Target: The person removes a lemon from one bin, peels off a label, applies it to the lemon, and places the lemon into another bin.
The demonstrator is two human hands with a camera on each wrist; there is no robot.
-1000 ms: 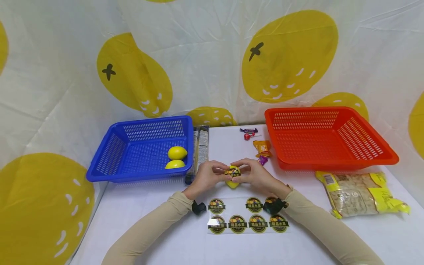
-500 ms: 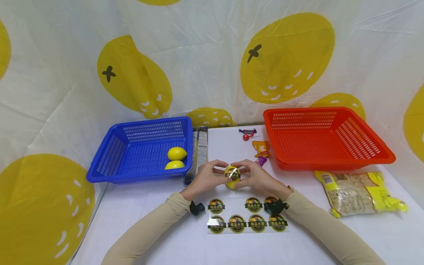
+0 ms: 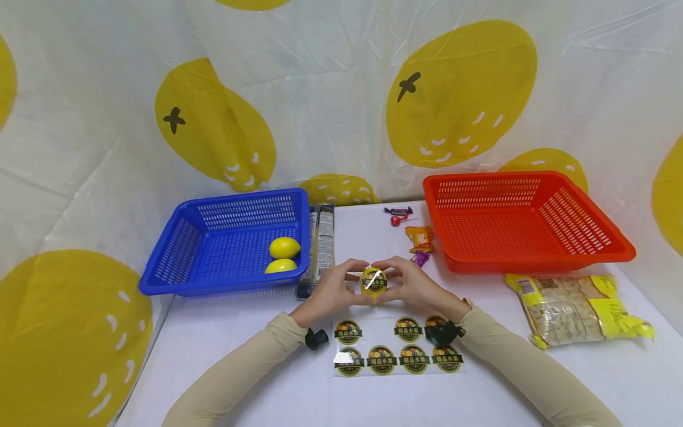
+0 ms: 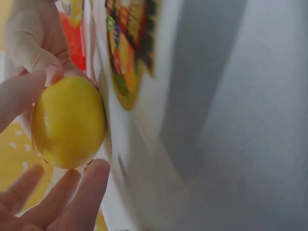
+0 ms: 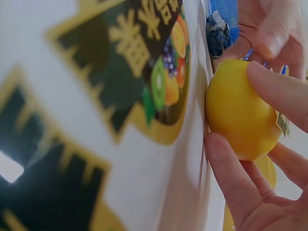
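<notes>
A yellow lemon (image 3: 375, 299) is held between both hands in the middle of the table, low over the white surface. On its side facing the head camera sits a round dark-and-gold sticker (image 3: 373, 281). My left hand (image 3: 335, 289) grips the lemon from the left, its thumb on one side and fingertips on the other in the left wrist view. From the right, my right hand (image 3: 417, 289) holds the same lemon (image 5: 240, 108) between thumb and fingers. Just in front lies a clear sheet (image 3: 376, 330) with several like stickers, partly covered by the right wrist's black device (image 3: 444, 333).
A blue basket (image 3: 184, 284) with two lemons (image 3: 284, 248) stands at left. Beside it lies a long dark packet (image 3: 324, 237). At right are a red basket (image 3: 539, 260) and a yellow-and-clear bag (image 3: 571, 317). Several small wrapped sweets (image 3: 420, 238) lie behind the hands.
The lemon has turned slightly between the fingers, so its sticker faces the head camera more squarely. Both hands stay in nearly the same place. The head view has shifted a little.
</notes>
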